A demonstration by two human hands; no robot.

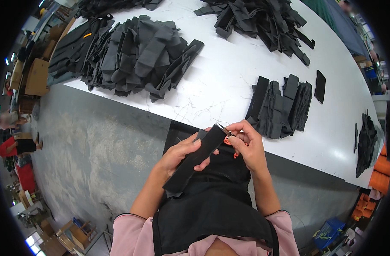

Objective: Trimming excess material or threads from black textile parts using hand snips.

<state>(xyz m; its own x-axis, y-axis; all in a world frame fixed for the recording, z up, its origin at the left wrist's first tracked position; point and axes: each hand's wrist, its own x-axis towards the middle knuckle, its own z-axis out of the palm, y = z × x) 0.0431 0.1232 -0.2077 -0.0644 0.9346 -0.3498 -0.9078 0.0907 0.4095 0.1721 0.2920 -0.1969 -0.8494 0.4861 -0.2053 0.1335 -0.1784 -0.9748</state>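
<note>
left hand (178, 155) is gripping a long black fabric strip (195, 164) w/ fingers wrapped round its middle, thumb lying on top; strip is tilting from lower left up to upper right, held in the air over the person's black apron (212, 205), just off the near edge of the white table (229, 85). right hand (248, 147) is sitting at the strip's upper end, fingers curled and pressed together on a small snipper w/ orange handle (229, 141); metal tip is touching the strip's top corner. can't tell exactly how the blades are standing, too small. on the table just beyond the right hand a neat row of black strips (280, 106) is lying, w/ one single black piece (320, 86) beside it to the right. big loose heap of black pieces (135, 55) is lying far left on the table, another heap (259, 21) at the far side, smaller dark pile (365, 143) at right edge. loose threads are scattering across the table top. grey floor (97, 149) is showing to the left; pink sleeves (127, 234) at the bottom.
</note>
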